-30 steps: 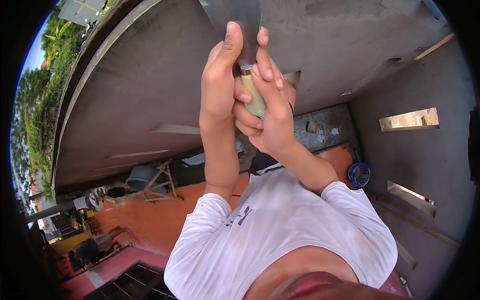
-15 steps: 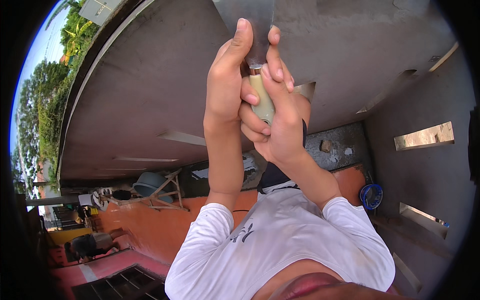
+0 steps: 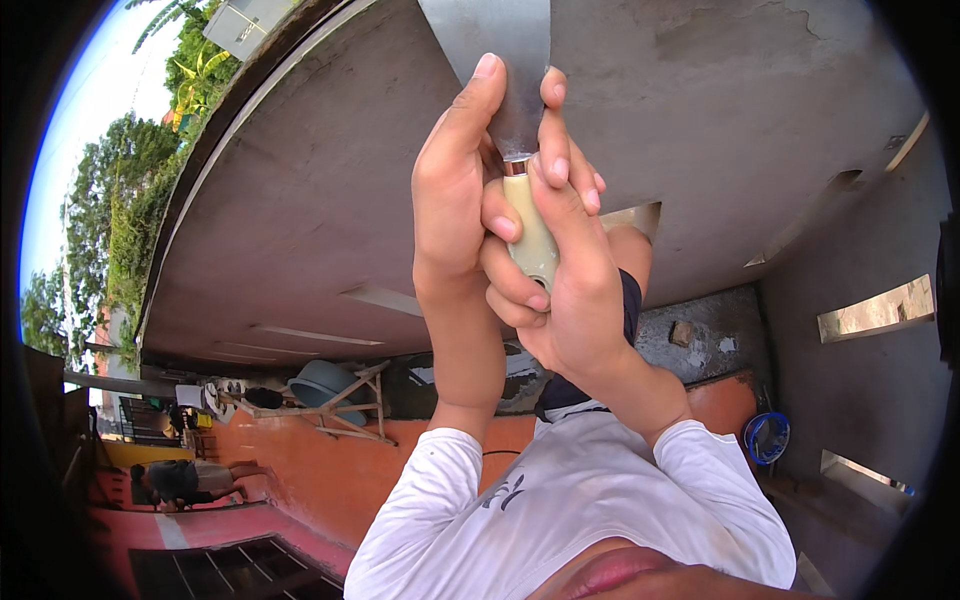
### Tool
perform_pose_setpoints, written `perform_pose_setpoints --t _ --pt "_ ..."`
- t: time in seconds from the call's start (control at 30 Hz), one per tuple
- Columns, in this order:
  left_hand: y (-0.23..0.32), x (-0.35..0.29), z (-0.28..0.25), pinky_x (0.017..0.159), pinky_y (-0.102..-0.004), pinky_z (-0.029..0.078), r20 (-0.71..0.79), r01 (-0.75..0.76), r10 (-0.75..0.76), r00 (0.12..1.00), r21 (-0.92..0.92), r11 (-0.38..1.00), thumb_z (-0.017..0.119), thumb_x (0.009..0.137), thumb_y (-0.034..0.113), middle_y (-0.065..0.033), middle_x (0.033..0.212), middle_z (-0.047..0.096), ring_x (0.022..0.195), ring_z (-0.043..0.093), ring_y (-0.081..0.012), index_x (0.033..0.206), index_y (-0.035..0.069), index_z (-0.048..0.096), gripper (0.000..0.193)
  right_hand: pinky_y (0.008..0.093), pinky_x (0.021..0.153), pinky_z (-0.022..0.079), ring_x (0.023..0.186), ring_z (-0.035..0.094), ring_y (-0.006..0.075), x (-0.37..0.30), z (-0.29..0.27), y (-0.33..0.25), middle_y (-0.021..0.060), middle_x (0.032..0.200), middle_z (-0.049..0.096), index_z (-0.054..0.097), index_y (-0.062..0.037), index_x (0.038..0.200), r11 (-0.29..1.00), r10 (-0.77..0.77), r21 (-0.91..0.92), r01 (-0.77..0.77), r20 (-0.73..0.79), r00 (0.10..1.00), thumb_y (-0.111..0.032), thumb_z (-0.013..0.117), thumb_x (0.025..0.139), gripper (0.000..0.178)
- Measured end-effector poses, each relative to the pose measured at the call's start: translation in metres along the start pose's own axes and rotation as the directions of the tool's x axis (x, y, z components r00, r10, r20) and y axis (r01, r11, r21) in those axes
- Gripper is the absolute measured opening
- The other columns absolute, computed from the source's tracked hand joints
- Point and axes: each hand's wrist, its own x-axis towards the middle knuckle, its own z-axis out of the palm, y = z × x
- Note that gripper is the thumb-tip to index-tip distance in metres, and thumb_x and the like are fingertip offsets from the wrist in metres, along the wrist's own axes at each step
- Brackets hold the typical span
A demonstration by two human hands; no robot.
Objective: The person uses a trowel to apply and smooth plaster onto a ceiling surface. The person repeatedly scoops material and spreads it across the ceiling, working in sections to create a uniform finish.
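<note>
- Cream-handled, the scraper point(image 3: 530, 235) is held in the upper middle of the view, its grey metal blade point(image 3: 516, 85) cut off by the upper edge; whether anything is touched by the far end cannot be told.
- The handle is wrapped by the curled fingers of the right hand point(image 3: 578, 280), the thumb being laid toward the copper-coloured collar point(image 3: 515, 168).
- The blade's lower part is clasped by the left hand point(image 3: 448, 205), its thumb set at the left edge; fingertips are seen at the right edge.
- Behind, a grey wall point(image 3: 280, 190) is pierced by slots.
- Below, a white shirt point(image 3: 620, 490) is worn.
- At the right, a blue-rimmed bucket point(image 3: 750, 450) is seen.
- At the left, a grey-blue basin point(image 3: 312, 384) is placed beside a wooden frame point(image 3: 352, 389).
</note>
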Motion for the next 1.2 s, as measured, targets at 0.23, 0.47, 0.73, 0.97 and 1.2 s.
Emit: perform_pose_setpoints --t 0.23,0.47,0.73,0.97,1.2 --pt "0.006 0.003 -0.003 0.069 -0.036 0.054 0.068 -0.027 0.021 0.997 0.09 0.996 0.032 0.106 0.039 -0.0046 0.058 0.047 0.055 0.058 -0.0244 0.101 0.002 0.048 0.041 0.0197 0.035 0.02 0.042 0.032 0.0044 0.004 0.001 0.004 0.0007 0.086 0.048 0.044 -0.0129 0.094 1.0 -0.012 0.012 0.012 0.062 0.998 -0.037 0.04 0.106 0.027" --pt "-0.001 0.01 -0.012 0.069 -0.0367 0.054 0.092 -0.053 0.051 0.994 0.025 0.998 0.029 0.107 0.039 -0.005 0.057 0.047 0.054 0.057 -0.0248 0.102 0.002 0.047 0.041 0.0195 0.035 0.02 0.043 0.032 0.0045 0.012 -0.006 0.006 0.0018 0.089 0.049 0.044 -0.011 0.099 0.997 -0.071 -0.029 0.074 0.083 0.994 -0.036 0.04 0.107 0.026" --pt "-0.089 -0.005 -0.032 0.067 -0.0313 0.052 0.057 0.055 -0.07 0.996 0.226 0.973 0.029 0.105 0.056 -0.0107 0.068 0.06 0.069 0.065 -0.0232 0.101 -0.001 0.053 0.061 0.0185 0.033 0.022 0.043 0.034 0.0042 -0.024 -0.108 0.009 0.0063 0.08 0.046 0.043 -0.0118 0.115 0.984 -0.098 -0.155 0.093 -0.023 0.995 -0.033 0.035 0.108 0.024" --pt "-0.339 -0.109 -0.097 0.091 -0.0336 0.049 -0.071 0.584 -0.603 0.794 0.365 0.725 0.028 0.106 0.056 -0.0124 0.106 0.064 0.099 0.061 -0.0198 0.114 -0.003 0.06 0.067 0.0218 0.039 0.031 0.044 0.039 0.0085 -0.184 -0.291 0.018 0.0043 0.072 0.049 0.031 -0.0083 0.146 0.899 0.156 -0.261 -0.352 -0.56 0.813 -0.043 0.037 0.106 0.053" --pt "-0.341 -0.107 -0.022 0.055 -0.0248 0.053 0.228 0.638 -0.67 0.707 0.203 0.743 0.03 0.105 0.056 -0.0064 0.081 0.063 0.052 0.058 -0.011 0.106 -0.001 0.062 0.065 0.0233 0.041 0.037 0.047 0.047 0.0117 -0.249 -0.28 0.0 0.0078 0.077 0.053 0.043 0.0002 0.125 0.863 -0.136 -0.466 -0.196 -0.588 0.797 -0.039 0.035 0.106 0.044"
